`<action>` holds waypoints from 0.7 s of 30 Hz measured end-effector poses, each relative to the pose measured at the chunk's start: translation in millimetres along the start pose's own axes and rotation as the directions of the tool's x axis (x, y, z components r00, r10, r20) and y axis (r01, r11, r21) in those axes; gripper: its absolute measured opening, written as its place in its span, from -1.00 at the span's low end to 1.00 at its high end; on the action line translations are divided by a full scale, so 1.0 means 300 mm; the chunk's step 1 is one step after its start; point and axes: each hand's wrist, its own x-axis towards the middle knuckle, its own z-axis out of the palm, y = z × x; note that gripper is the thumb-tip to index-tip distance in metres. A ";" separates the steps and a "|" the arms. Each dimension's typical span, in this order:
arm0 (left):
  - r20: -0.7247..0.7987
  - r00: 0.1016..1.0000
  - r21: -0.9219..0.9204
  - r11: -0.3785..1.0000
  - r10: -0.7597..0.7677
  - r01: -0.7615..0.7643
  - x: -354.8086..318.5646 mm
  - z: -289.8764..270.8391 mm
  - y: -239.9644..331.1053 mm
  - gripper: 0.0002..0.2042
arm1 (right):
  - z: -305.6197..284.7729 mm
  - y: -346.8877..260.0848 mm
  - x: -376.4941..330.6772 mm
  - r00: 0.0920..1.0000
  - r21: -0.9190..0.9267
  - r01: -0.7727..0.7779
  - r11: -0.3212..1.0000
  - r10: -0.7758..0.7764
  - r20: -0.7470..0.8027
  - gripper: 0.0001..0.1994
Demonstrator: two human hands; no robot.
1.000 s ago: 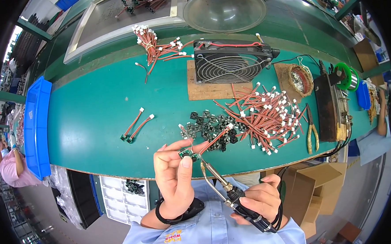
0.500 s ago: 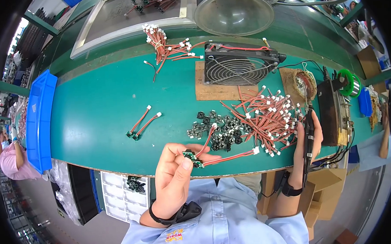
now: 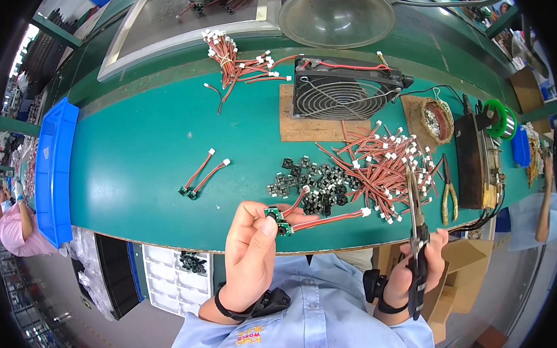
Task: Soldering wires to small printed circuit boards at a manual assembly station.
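My left hand (image 3: 250, 241) pinches small green circuit boards (image 3: 282, 227) between thumb and fingers, above the front edge of the green bench. Two red-and-black wire leads (image 3: 331, 220) with white plugs run from the boards toward the right. My right hand (image 3: 431, 260) is wrapped round a black-handled soldering iron (image 3: 416, 242), its tapered metal tip pointing up and away from me. Just beyond my left hand lies a heap of small black-and-silver parts (image 3: 317, 188). A pile of loose wire leads (image 3: 385, 165) spreads between that heap and the iron.
Two finished-looking boards with leads (image 3: 194, 190) lie to the left. A blue bin (image 3: 55, 173) stands at the left end. Farther back are a bundle of leads (image 3: 224, 54) and a black fan (image 3: 341, 98). Pliers (image 3: 448, 196), a tip-cleaning pot (image 3: 436, 121) and a solder spool (image 3: 501, 119) are at right.
My right hand has drawn the soldering iron back from the cleaning pot, toward me and leftward. The pliers now show. My left hand keeps the boards at nearly the same place.
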 end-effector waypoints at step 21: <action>0.066 0.982 0.178 0.967 0.174 -0.184 -0.014 0.005 -0.018 -0.92 | -0.020 -0.120 0.015 0.873 0.211 0.071 0.975 -0.163 0.459 -0.64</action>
